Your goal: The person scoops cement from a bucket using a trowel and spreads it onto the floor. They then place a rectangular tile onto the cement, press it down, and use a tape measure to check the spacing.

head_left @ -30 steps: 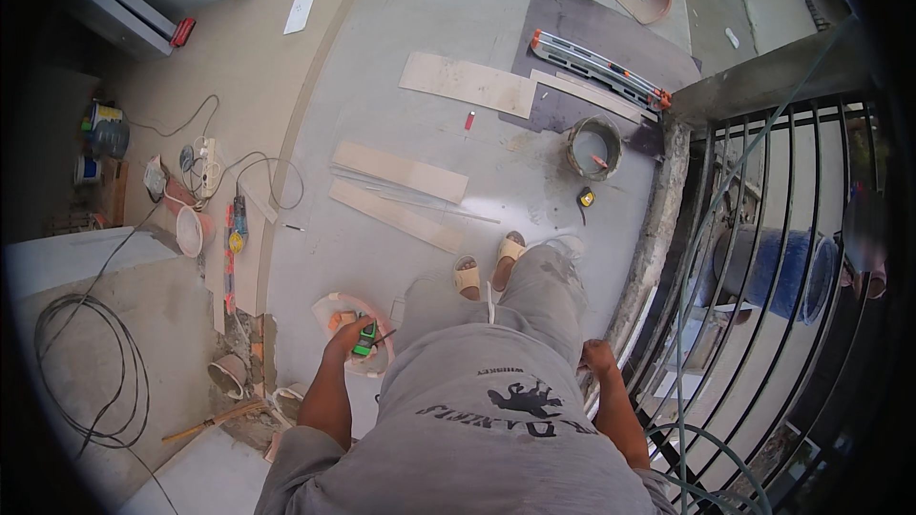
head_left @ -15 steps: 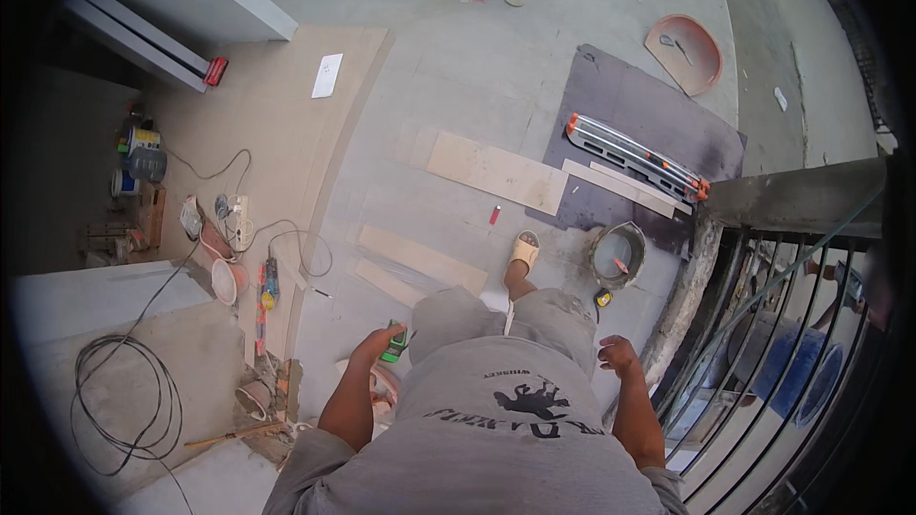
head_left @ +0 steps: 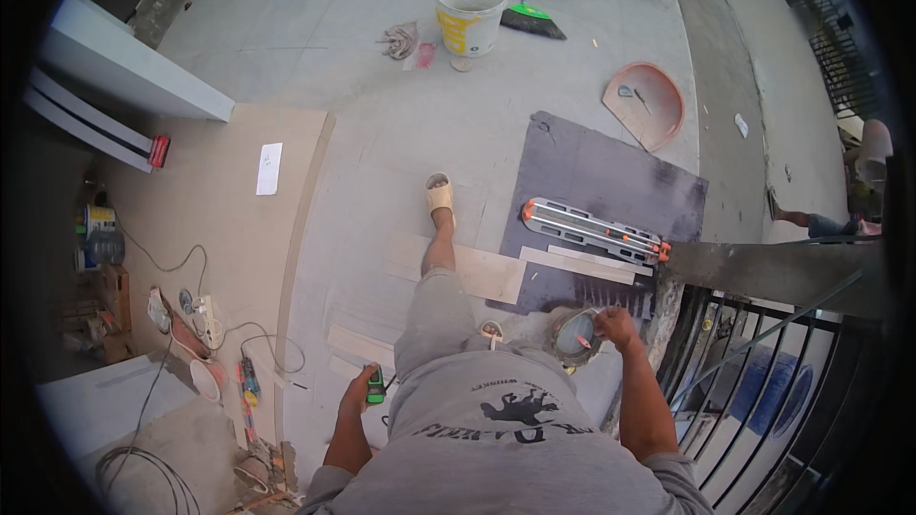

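Note:
My left hand [head_left: 359,389] is closed round a small green and black hand-held device [head_left: 376,386], whose exact kind I cannot make out. It hangs beside my left thigh. Out to the right, my right hand [head_left: 618,326] holds nothing that I can see, its fingers loosely bent and apart. Beneath it on the floor stands a dark round bucket [head_left: 555,348], with a small orange-red thing inside. Further ahead, a manual tile cutter [head_left: 593,229] with orange ends lies on a dark board [head_left: 572,157]. Narrow tile strips [head_left: 577,265] lie along its near side.
A pale tile plank [head_left: 491,277] lies by my forward leg. Ahead stand a white-yellow bucket [head_left: 469,14], a green-black broom [head_left: 532,21] and a reddish basin [head_left: 658,100]. A raised tiled step [head_left: 320,172] with cables runs left; a barred railing [head_left: 763,353] stands right.
I have stepped forward, one foot now beyond the tile plank. My right hand has swung forward and up over the dark bucket. My left hand still holds the green device.

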`<state>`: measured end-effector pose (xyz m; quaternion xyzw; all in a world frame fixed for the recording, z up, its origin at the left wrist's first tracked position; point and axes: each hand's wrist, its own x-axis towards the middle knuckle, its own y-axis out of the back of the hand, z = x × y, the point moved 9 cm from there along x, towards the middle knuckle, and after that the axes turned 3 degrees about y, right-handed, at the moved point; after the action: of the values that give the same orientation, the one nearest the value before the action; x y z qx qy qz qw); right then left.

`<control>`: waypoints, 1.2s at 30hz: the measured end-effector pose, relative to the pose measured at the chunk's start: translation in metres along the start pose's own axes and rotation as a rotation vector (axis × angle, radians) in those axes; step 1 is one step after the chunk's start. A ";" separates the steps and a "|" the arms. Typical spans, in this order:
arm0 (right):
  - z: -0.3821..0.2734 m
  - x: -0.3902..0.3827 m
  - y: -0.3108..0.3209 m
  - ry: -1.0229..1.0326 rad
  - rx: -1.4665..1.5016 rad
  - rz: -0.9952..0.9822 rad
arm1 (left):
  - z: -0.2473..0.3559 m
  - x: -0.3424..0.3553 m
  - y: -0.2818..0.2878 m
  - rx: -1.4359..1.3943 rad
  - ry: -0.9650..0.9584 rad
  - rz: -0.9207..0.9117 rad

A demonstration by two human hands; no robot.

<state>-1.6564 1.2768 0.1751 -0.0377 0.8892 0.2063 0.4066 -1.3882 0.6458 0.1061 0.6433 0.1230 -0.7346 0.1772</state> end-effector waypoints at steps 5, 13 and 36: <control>-0.011 0.016 -0.009 -0.335 0.224 0.181 | 0.118 0.054 0.000 0.073 0.085 -0.192; -0.188 0.052 -0.006 -0.265 0.324 0.204 | 0.576 0.060 -0.081 0.484 -0.153 -0.069; -0.237 0.351 0.277 -0.422 0.933 0.436 | 0.841 0.094 -0.643 0.916 0.068 -0.210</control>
<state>-2.1233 1.4709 0.1478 0.3735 0.7728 -0.1267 0.4972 -2.4257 0.8757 0.1023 0.6629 -0.1435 -0.7058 -0.2044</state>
